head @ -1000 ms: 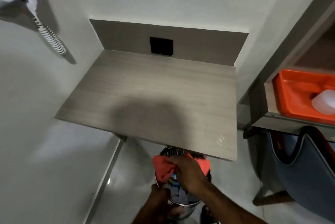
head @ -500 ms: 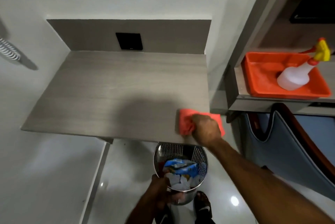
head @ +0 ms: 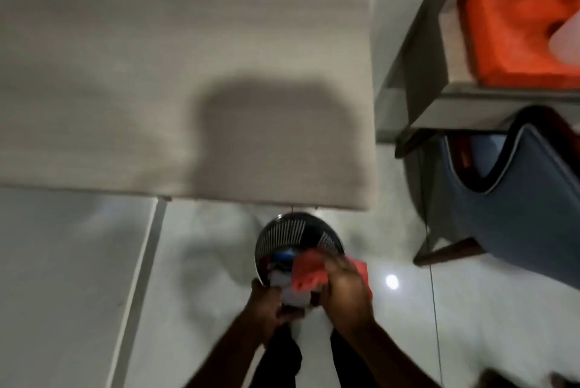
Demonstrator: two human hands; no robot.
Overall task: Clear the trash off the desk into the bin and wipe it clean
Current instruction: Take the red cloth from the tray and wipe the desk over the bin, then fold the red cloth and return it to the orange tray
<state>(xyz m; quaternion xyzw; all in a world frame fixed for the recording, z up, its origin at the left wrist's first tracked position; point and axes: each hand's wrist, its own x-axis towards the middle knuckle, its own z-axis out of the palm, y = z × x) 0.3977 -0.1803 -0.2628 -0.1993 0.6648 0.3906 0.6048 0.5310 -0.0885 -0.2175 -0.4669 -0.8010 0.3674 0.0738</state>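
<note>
1. the desk (head: pixel 125 74) fills the upper left, its top bare but for a shadow.
2. below its front edge, the left hand (head: pixel 266 306) grips the near rim of the mesh bin (head: pixel 288 227), which holds blue and white trash (head: pixel 282 262).
3. the right hand (head: pixel 345 290) is closed on a red cloth (head: pixel 309 271) over the bin's mouth.
4. an orange tray (head: pixel 508 30) sits on a shelf at far right, above a blue chair (head: pixel 518 199).

Heavy motion blur across the whole frame, nothing crisp. Dim, flat indoor light from overhead: broad soft shadow on the tabletop (head: pixel 157 58) at 12 o'clock, small glare spot on the floor (head: pixel 391 281) at 4 (glossy tile). Hands (head: pixel 345 290) smeared; edges bowed by the wide-angle lens.
</note>
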